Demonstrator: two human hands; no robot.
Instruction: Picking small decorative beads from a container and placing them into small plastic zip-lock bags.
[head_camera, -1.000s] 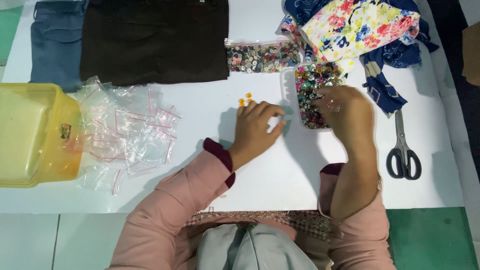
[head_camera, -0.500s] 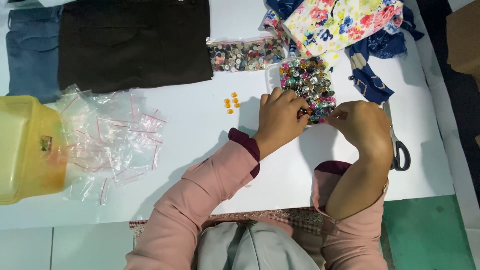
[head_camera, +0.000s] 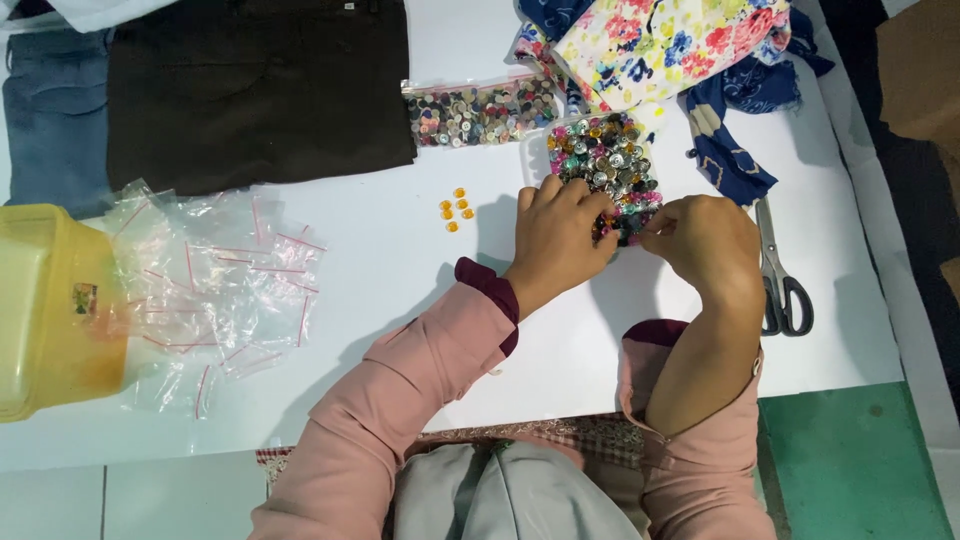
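Observation:
On the white table, my left hand and my right hand meet at the near edge of a clear bag of shiny coloured buttons. Fingers of both hands are bent down into the buttons, and what they pinch is hidden. Several small orange buttons lie loose on the table just left of my left hand. A second clear bag of dull mixed buttons lies behind them.
Scissors lie right of my right hand. Floral and blue cloth is piled at the back right, dark folded trousers and jeans at the back left. Small zip bags and a yellow tub sit at the left.
My left hand has moved right from the orange buttons to the shiny button bag. My right hand has slid back to the bag's near edge, beside the left.

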